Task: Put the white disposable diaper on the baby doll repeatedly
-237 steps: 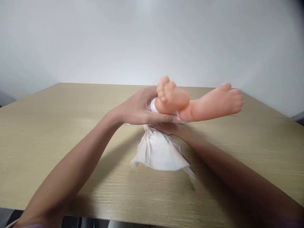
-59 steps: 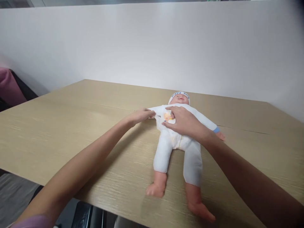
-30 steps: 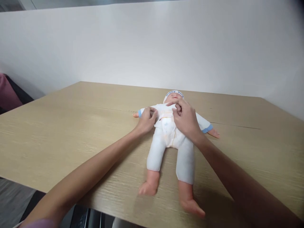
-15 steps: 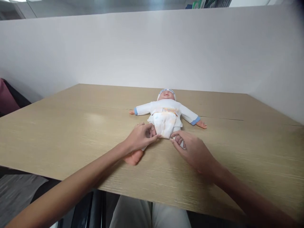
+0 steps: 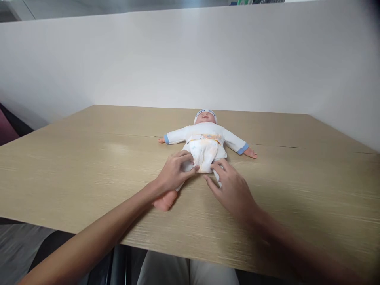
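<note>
A baby doll lies on its back on the table, head away from me, in a white top [image 5: 204, 130] with blue cuffs and a white cap [image 5: 205, 112]. Round its hips is a white diaper [image 5: 203, 152] with an orange-printed waistband. My left hand [image 5: 181, 168] is closed at the diaper's left leg edge, its thumb on the lower corner. On the other side my right hand [image 5: 230, 184] rests over the doll's leg, thumb and fingers apart, index fingertip by the diaper's right edge. One doll foot [image 5: 165, 200] shows beneath my left wrist; the other foot is hidden.
The wooden table [image 5: 89, 170] reaches back to a white partition [image 5: 148, 63]. A thin seam [image 5: 276, 147] crosses its top. My legs [image 5: 166, 269] are under the front edge, and a dark red and black item [image 5: 8, 126] stands beyond the left edge.
My right hand's thumb and fingers have spread apart from a closer pinch, and the hand has shifted slightly left. My left hand stays at the diaper edge. The view has tilted a little.
</note>
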### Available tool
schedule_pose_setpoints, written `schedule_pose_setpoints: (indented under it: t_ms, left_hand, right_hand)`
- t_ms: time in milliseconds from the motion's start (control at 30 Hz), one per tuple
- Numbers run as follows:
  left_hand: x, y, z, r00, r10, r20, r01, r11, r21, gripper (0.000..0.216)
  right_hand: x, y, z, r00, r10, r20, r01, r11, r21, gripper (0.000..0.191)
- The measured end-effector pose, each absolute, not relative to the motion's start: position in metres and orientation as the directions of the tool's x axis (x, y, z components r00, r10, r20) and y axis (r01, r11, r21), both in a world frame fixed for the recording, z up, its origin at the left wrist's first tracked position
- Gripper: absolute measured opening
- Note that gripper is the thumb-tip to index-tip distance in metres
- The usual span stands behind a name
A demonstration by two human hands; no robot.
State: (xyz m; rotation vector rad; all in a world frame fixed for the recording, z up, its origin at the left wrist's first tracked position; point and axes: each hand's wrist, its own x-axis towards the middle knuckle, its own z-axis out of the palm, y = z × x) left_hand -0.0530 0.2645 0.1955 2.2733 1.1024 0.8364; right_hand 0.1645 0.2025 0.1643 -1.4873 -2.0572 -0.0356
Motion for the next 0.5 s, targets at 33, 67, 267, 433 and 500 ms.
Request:
schedule_pose_setpoints:
  t_ms: [33,67,267,433,500]
  left_hand:
    - [-0.053,0.263,0.196,0.489,0.81,0.323,0.513,-0.567,0.644,0.025]
    - [-0.053,0.262,0.197,0.489,0.808,0.329,0.506,-0.57,0.647,0.024]
    - [-0.053,0.263,0.195,0.503,0.803,0.32,0.497,-0.572,0.653,0.025]
    - [-0.053,0.274,0.188,0.447,0.856,0.259,0.459,-0.468,0.755,0.029]
    - [-0.053,0.276,0.185,0.435,0.863,0.255,0.368,-0.429,0.825,0.031]
  right_hand:
    - [0.165,0.202,0.164,-0.202,0.858,0.472,0.866,0.382,-0.324,0.011]
    - [0.165,0.203,0.164,-0.208,0.857,0.472,0.858,0.392,-0.334,0.011]
    - [0.162,0.205,0.168,-0.164,0.886,0.433,0.824,0.365,-0.434,0.013]
    - [0.164,0.21,0.172,0.07,0.948,0.312,0.692,0.179,-0.699,0.028]
    - [0.166,0.212,0.173,0.135,0.948,0.287,0.627,0.143,-0.766,0.034]
